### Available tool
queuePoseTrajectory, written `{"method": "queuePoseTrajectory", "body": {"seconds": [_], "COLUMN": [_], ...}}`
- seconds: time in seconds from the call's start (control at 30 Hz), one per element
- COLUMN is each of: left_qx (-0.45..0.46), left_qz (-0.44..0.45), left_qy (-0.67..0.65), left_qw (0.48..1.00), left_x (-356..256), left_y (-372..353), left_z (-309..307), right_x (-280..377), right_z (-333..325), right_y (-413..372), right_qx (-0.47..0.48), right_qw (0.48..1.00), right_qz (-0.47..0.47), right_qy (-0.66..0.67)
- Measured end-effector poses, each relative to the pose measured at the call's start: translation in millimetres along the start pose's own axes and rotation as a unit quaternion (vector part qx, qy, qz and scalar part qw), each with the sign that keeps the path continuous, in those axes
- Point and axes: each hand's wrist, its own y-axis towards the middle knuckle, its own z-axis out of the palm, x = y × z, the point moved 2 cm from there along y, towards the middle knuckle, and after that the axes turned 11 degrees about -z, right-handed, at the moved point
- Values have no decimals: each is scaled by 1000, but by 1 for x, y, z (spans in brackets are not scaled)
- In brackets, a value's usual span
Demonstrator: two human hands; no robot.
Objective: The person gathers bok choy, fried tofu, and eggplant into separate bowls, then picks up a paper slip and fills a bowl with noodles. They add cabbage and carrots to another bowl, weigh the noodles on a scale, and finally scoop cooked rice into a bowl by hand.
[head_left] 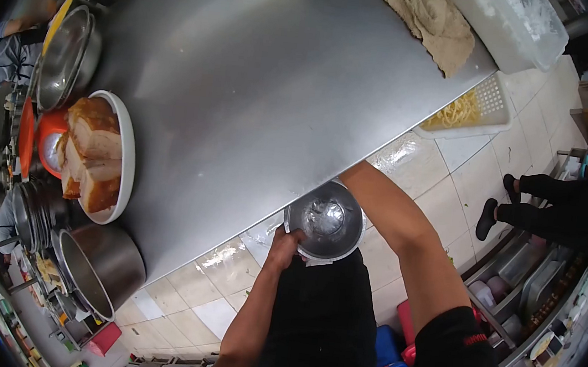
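My left hand [287,244] is closed on the near left rim of a round metal bowl [354,238], its thumb over the edge. The bowl is in front of my lap, just below the edge of the steel table [245,107]. Bright glare fills the bowl's bottom, and I cannot make out whether anything lies in it. My right forearm [392,208] passes beyond the bowl and under the table edge, so my right hand is hidden there. Under the tabletop, farther right, a white perforated basket [492,104] holds pale yellow strips [455,113].
On the table's left stand a white dish [127,166] with chunks of browned meat [93,148], metal bowls [71,53] and a large pot [103,264]. A brown cloth [433,22] and a translucent tub [514,27] are at upper right. Other people [549,214] stand nearby on both sides.
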Motion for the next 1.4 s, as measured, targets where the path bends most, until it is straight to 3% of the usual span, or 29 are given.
{"method": "queuePoseTrajectory", "body": {"seconds": [0.6,0.97,1.13,1.2,1.33,1.37,1.4], "left_qx": [2,8,-4,39,40,42,42], "left_qz": [9,-2,-35,-43,-32,-32,-25], "left_qy": [-4,20,48,45,37,38,38], "left_qw": [1000,1000,998,997,998,998,998], "left_x": [-6,6,4,3,-1,-1,0], "left_y": [-9,0,0,7,6,8,10], "left_z": [-4,-14,-10,-11,-13,-15,-17], "right_x": [-24,-29,5,37,72,72,81], "right_z": [-2,-20,-66,-103,-99,-91,-90], "right_y": [-8,-4,-29,-58,-132,-149,-162], "right_qx": [-39,-209,-322,-431,-413,-395,-375], "right_qw": [999,958,915,716,727,808,819], "right_qz": [20,34,34,137,202,156,167], "right_qy": [27,195,241,532,510,408,401]}}
